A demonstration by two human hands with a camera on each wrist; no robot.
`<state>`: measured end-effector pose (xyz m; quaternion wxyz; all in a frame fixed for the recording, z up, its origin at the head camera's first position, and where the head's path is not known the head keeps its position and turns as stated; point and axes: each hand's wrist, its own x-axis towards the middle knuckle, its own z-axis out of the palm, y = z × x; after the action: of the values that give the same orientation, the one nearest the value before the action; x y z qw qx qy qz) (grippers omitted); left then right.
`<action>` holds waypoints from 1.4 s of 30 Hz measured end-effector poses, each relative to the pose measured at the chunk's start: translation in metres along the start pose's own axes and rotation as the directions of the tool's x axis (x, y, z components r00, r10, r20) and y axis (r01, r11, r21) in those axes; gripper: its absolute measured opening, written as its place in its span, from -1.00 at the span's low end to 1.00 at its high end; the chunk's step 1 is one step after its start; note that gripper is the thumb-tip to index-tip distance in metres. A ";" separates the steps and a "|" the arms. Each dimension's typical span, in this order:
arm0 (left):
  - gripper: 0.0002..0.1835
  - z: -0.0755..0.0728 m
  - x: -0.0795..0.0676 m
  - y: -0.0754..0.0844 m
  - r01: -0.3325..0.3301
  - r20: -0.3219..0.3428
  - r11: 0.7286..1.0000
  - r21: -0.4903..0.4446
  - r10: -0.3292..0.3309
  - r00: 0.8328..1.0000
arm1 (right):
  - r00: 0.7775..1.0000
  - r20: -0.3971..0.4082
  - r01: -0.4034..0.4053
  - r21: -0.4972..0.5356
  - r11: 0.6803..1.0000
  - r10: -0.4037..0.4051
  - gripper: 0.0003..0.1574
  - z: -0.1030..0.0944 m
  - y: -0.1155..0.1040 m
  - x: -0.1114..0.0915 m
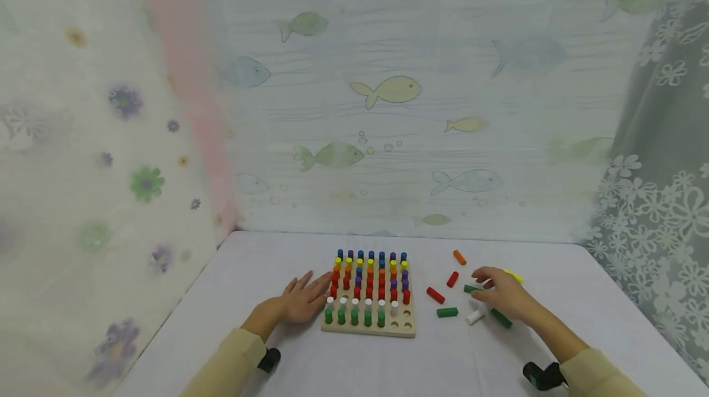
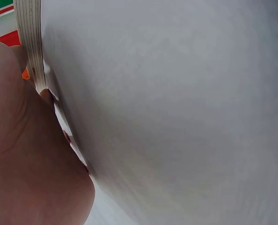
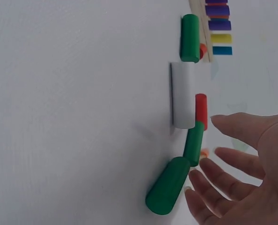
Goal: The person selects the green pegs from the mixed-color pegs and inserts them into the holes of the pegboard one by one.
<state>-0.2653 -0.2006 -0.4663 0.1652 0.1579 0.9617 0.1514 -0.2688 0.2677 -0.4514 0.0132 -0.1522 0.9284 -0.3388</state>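
Observation:
A wooden pegboard [image 1: 368,331] carries rows of upright coloured pegs; a few holes at its near right corner and one farther left show no peg. My left hand [image 1: 303,300] lies flat on the white tablecloth, fingers touching the board's left side. In the left wrist view the board's edge [image 2: 30,42] is beside that hand. My right hand [image 1: 503,292] hovers over loose pegs, fingers loosely bent and holding nothing. Closest to its fingertips is a green peg [image 1: 472,289]. A white peg [image 1: 474,317] and another green peg [image 1: 501,318] lie beneath it.
Red pegs [image 1: 436,295] and a green peg [image 1: 447,312] lie between the board and my right hand. An orange peg [image 1: 460,257] is farther back. Something yellow [image 1: 514,275] shows behind the hand. Fish-patterned cloth [image 1: 388,138] hangs behind the table.

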 end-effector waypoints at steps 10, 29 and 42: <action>-0.33 -0.002 0.000 0.002 0.010 -0.002 1.000 0.012 -0.010 1.000 | 0.999 -0.002 -0.032 0.008 0.999 0.032 -0.58 0.005 0.006 0.007; -0.29 0.003 0.005 -0.005 0.001 0.016 1.000 -0.005 -0.001 1.000 | 0.998 0.045 -0.055 0.031 0.998 0.054 -0.75 0.007 0.010 0.012; -0.31 -0.004 0.000 0.002 0.014 0.014 1.000 0.010 -0.015 1.000 | 0.998 0.047 -0.036 0.019 0.999 0.035 -0.77 0.006 0.015 0.013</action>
<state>-0.2657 -0.1994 -0.4623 0.1722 0.1529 0.9624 0.1442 -0.2845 0.2714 -0.4643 0.0424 -0.1434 0.9269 -0.3441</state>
